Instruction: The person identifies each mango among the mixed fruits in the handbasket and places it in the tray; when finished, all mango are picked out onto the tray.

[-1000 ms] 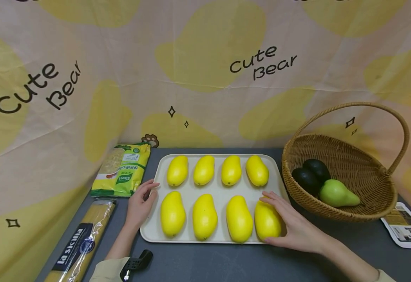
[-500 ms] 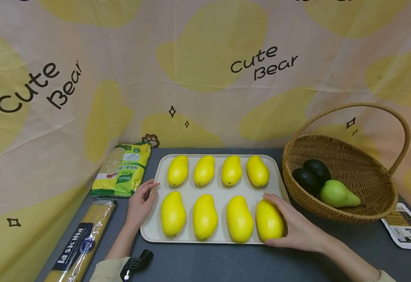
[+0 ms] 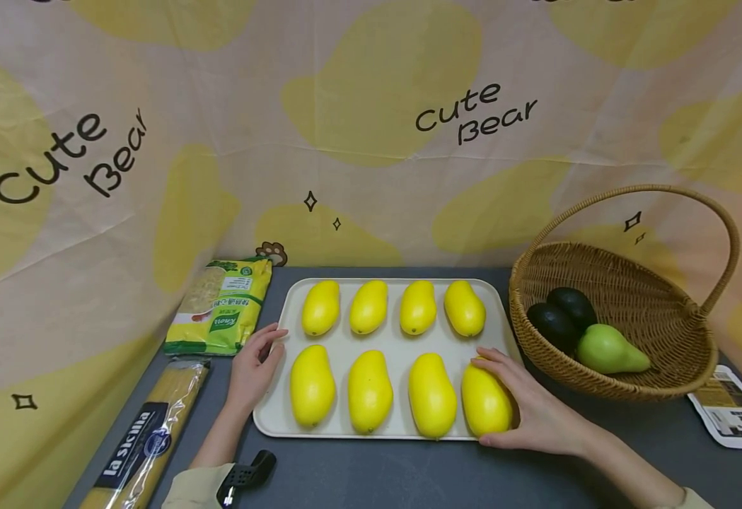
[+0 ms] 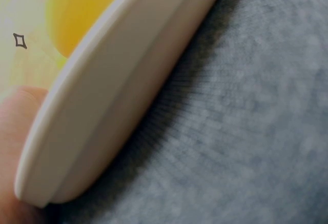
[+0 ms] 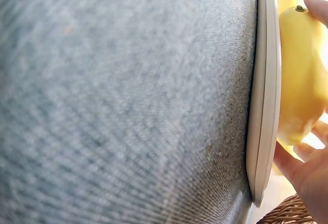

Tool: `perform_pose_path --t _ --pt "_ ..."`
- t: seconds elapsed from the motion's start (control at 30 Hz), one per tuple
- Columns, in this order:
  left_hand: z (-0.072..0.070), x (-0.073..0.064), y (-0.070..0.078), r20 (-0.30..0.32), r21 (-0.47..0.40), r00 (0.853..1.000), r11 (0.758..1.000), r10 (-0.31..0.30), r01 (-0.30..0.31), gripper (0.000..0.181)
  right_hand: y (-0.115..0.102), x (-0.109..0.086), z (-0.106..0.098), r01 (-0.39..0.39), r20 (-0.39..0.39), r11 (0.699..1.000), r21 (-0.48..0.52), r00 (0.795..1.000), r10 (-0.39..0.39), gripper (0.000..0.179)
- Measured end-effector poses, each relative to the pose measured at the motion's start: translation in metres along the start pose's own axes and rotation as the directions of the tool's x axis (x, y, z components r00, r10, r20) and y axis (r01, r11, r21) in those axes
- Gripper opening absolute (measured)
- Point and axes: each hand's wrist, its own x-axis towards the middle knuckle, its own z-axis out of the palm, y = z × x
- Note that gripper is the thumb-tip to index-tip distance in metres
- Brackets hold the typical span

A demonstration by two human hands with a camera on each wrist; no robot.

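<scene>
A cream tray [image 3: 358, 341] bears several yellow mangoes in two rows, four-sided around its middle strip. My right hand [image 3: 536, 413] holds the front-right mango [image 3: 485, 401], thumb at its near end and fingertips at its far end. In the right wrist view that mango [image 5: 300, 75] lies just inside the tray's rim [image 5: 264, 96], with the hand [image 5: 307, 172] around it. My left hand [image 3: 252, 371] rests against the tray's left edge, fingers loosely extended to the rim. The left wrist view shows part of that hand [image 4: 18, 147] touching the rim [image 4: 97, 90].
A brown wicker basket [image 3: 651, 311] with two dark avocados [image 3: 552, 325] and a green pear [image 3: 609, 350] stands right of the tray. A yellow-green pasta bag [image 3: 221, 304] and a spaghetti pack [image 3: 151, 438] lie left. A white-edged packet [image 3: 736, 406] lies at the far right.
The front-right mango has shifted slightly right on the tray, with my right hand closing in around it. My left hand stays at the tray's edge.
</scene>
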Motion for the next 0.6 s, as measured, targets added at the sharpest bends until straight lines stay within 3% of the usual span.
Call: perform_pose_path --t 0.43,0.6 --pt "-0.0007 -0.0002 0.0006 -0.018 -0.001 1.0 1.0 0.016 -0.016 0.026 -0.0004 0.0014 -0.0006 0.036 -0.014 0.999 -0.012 0.999 -0.036 0.096" --pt "-0.0008 -0.0005 0.0009 -0.017 -0.008 1.0 1.0 0.021 -0.022 0.027 -0.001 0.0014 0.0 0.017 -0.021 1.0 -0.022 1.0 -0.017 0.095"
